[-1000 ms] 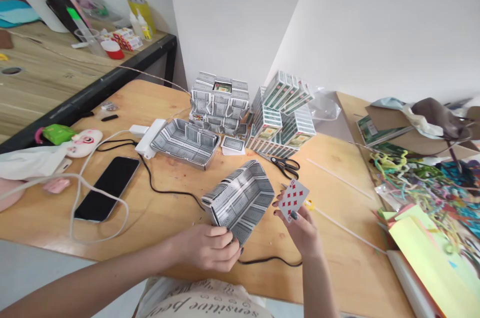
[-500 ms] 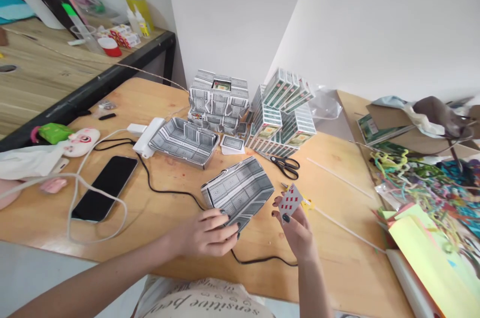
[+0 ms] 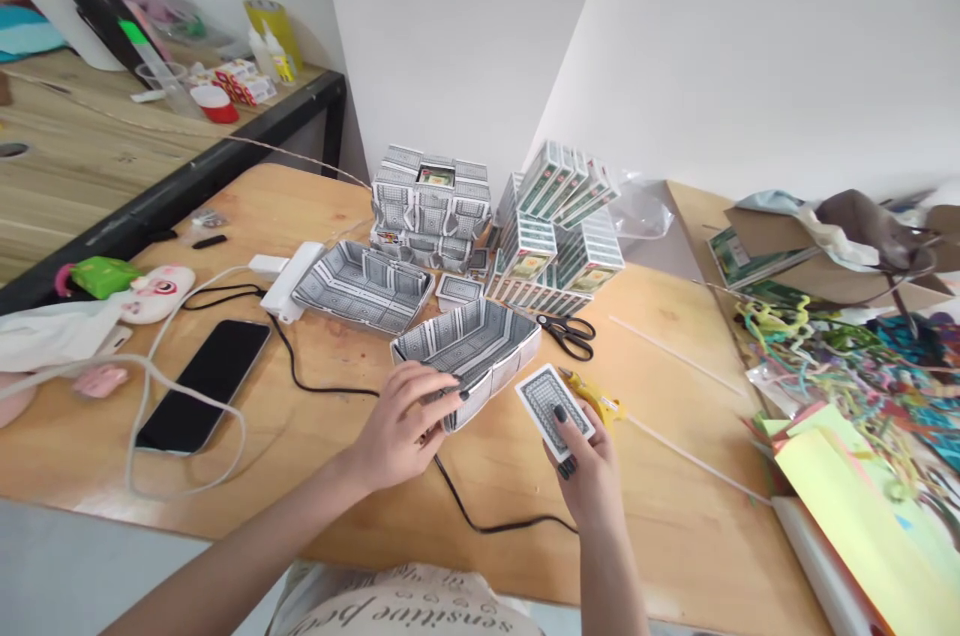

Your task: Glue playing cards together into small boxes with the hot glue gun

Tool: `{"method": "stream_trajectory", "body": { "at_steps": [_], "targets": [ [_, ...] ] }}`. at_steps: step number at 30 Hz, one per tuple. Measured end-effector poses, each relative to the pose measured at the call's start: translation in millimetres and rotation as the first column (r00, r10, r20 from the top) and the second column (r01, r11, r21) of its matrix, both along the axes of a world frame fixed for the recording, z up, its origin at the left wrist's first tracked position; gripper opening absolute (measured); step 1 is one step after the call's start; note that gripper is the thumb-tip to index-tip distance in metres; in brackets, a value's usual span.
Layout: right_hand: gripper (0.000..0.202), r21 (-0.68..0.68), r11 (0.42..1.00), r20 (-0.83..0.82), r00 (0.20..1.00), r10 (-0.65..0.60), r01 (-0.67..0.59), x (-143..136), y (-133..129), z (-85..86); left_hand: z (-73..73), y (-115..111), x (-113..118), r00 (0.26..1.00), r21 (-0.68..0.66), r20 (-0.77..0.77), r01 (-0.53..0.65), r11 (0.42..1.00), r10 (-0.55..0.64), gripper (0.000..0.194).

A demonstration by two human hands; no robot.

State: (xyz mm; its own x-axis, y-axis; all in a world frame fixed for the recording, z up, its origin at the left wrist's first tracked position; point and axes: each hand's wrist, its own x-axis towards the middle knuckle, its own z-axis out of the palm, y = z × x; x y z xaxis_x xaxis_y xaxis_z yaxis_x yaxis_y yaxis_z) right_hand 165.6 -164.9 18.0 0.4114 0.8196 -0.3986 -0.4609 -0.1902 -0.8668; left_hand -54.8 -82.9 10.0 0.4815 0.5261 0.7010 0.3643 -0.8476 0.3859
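Observation:
My left hand [image 3: 401,431] is closed on the near left wall of an open box [image 3: 499,376] made of grey-patterned playing cards, which is tilted towards me. In my right hand [image 3: 596,476] is a playing card [image 3: 546,408], pinched with its patterned back up, to the right of the box. Just beyond that hand lies a yellow glue gun [image 3: 606,404], partly hidden by the fingers. A second open card box [image 3: 352,311] sits behind and to the left. A small stack of cards [image 3: 459,290] lies between the two boxes and the card packs.
Behind are a built-up card case [image 3: 431,201] and stacked card packs [image 3: 529,246]. Black scissors [image 3: 574,336] lie at right. A phone [image 3: 206,386], white cable and power strip [image 3: 294,281] occupy the left. A black cord [image 3: 480,524] crosses in front. Pipe cleaners [image 3: 832,356] fill the right side.
The card in my right hand has turned from its red diamond face to its patterned back and moved slightly left. The box has shifted left, and its wall is turned more towards me.

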Motion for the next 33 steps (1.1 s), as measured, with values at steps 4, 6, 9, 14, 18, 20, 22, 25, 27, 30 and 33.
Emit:
{"method": "stream_trajectory", "body": {
  "at_steps": [4,6,9,14,18,20,22,25,27,30,33],
  "targets": [
    [0.028,0.01,0.997,-0.019,0.997,-0.073,0.074,-7.7,3.3,14.6,4.1,1.0,8.6,0.999,0.04,-0.035,-0.03,0.999,0.031,0.04],
    [0.04,0.001,0.998,0.016,0.998,-0.062,0.062,-11.2,5.1,22.5,1.1,-2.2,12.7,0.996,0.112,-0.09,-0.015,0.994,0.026,0.036],
    [0.054,-0.043,0.999,0.1,0.995,0.018,-0.014,-16.8,6.7,34.3,-6.3,-8.2,17.2,0.987,0.201,-0.16,0.037,0.979,-0.004,0.032],
    [0.057,-0.186,0.98,0.279,0.952,0.124,-0.073,-24.8,5.6,45.3,-14.2,-10.8,18.9,0.974,0.251,-0.219,0.108,0.962,-0.052,0.03],
    [0.059,-0.24,0.964,0.318,0.93,0.186,-0.111,-26.0,5.3,47.6,-16.2,-8.8,18.5,0.963,0.303,-0.262,0.139,0.943,-0.058,0.032],
    [0.058,-0.267,0.952,0.334,0.913,0.235,-0.148,-23.9,6.5,48.3,-16.6,-8.5,18.6,0.96,0.334,-0.276,0.148,0.931,-0.054,0.034],
    [0.057,-0.283,0.941,0.36,0.889,0.282,-0.184,-20.5,8.4,48.7,-16.1,-8.4,18.8,0.959,0.362,-0.28,0.154,0.919,-0.051,0.033],
    [0.055,-0.294,0.925,0.414,0.84,0.35,-0.241,-15.4,11.5,50.1,-13.7,-7.9,19.0,0.957,0.396,-0.284,0.169,0.903,-0.055,0.028],
    [0.053,-0.296,0.914,0.451,0.803,0.391,-0.279,-13.9,13.3,52.8,-11.9,-7.1,19.3,0.953,0.417,-0.296,0.186,0.89,-0.061,0.027],
    [0.049,-0.287,0.901,0.486,0.761,0.429,-0.324,-15.5,15.1,58.8,-10.0,-5.9,20.4,0.949,0.45,-0.307,0.206,0.869,-0.067,0.025],
    [0.048,-0.288,0.884,0.476,0.746,0.467,-0.369,-19.4,16.3,62.9,-9.3,-5.0,21.5,0.953,0.463,-0.297,0.203,0.863,-0.065,0.022]
  ]
}}
